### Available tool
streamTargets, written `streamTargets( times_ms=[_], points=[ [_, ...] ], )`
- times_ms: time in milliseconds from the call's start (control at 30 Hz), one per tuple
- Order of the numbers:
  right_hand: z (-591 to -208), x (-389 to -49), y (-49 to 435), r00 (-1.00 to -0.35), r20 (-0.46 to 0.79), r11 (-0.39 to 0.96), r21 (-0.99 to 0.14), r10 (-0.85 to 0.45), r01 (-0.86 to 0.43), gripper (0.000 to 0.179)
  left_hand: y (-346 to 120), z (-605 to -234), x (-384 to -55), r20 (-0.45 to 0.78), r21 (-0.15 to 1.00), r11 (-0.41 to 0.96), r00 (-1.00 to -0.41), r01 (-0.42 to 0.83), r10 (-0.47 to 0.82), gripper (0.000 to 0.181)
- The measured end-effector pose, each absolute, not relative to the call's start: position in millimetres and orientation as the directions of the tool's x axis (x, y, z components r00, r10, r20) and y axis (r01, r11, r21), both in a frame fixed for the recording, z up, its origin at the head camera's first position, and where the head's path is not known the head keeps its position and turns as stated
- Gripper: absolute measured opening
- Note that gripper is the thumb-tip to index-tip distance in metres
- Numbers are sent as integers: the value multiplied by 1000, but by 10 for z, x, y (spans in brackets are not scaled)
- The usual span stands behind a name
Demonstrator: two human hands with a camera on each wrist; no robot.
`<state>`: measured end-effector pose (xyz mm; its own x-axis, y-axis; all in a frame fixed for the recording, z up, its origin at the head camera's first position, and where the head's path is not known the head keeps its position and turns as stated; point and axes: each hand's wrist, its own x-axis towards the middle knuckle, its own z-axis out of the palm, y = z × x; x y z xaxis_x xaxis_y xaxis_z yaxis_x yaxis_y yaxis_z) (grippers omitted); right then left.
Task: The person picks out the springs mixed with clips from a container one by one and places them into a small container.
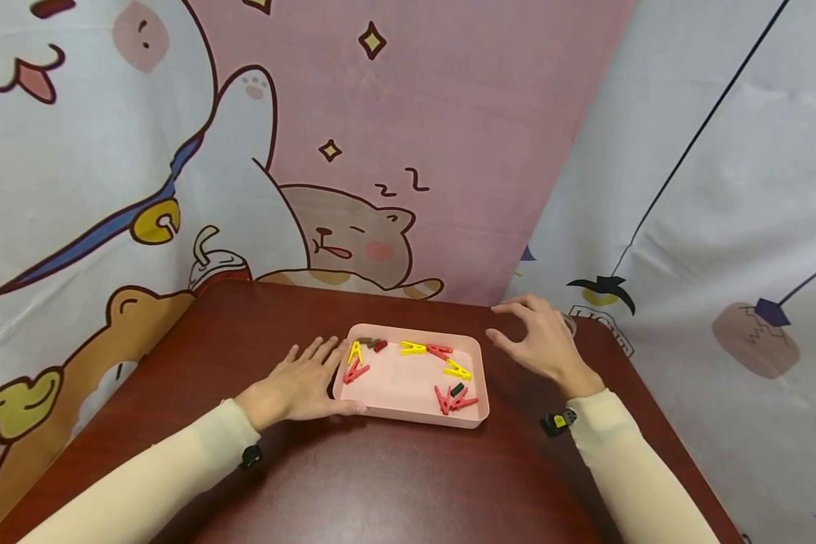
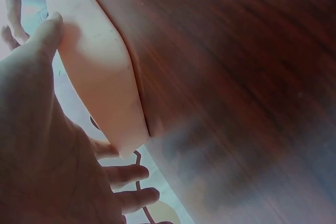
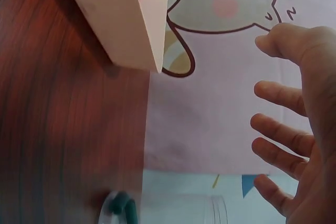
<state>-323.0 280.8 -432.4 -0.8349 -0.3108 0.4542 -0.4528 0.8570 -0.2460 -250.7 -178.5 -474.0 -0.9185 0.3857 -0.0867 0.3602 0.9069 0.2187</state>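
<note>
A shallow pink tray (image 1: 408, 414) stands on the table. Inside lie yellow clothespins (image 1: 457, 370) and red clothespins (image 1: 355, 371), some in the right corner next to a small dark green cylinder (image 1: 457, 390). Brown and red cylinders (image 1: 380, 346) sit near the back left. My left hand (image 1: 299, 389) is spread at the tray's left end, its thumb against the front wall (image 2: 100, 72) and its fingers straight. To the right of the tray, my right hand (image 1: 542, 341) hovers with fingers apart and nothing between them.
A clear container (image 3: 178, 208) with a dark green piece inside stands beyond my right hand, mostly hidden by it in the head view. The dark red-brown table (image 1: 408, 483) runs back to a cartoon-print cloth (image 1: 449, 151). Each wrist wears a dark strap.
</note>
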Motion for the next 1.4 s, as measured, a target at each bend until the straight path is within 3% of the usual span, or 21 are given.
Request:
streamTargets(
  times_ms=[667, 1400],
  points=[
    [-4335, -3281, 2488, -805, 448, 828, -213, -389, -518, 45, -1770, -4699, -2496, -98, 216, 907, -917, 360, 387, 140],
    [-4301, -3382, 1870, -775, 349, 789, -139, -526, -598, 40, -1766, -4710, -2502, -98, 221, 909, -919, 354, 382, 141]
  ],
)
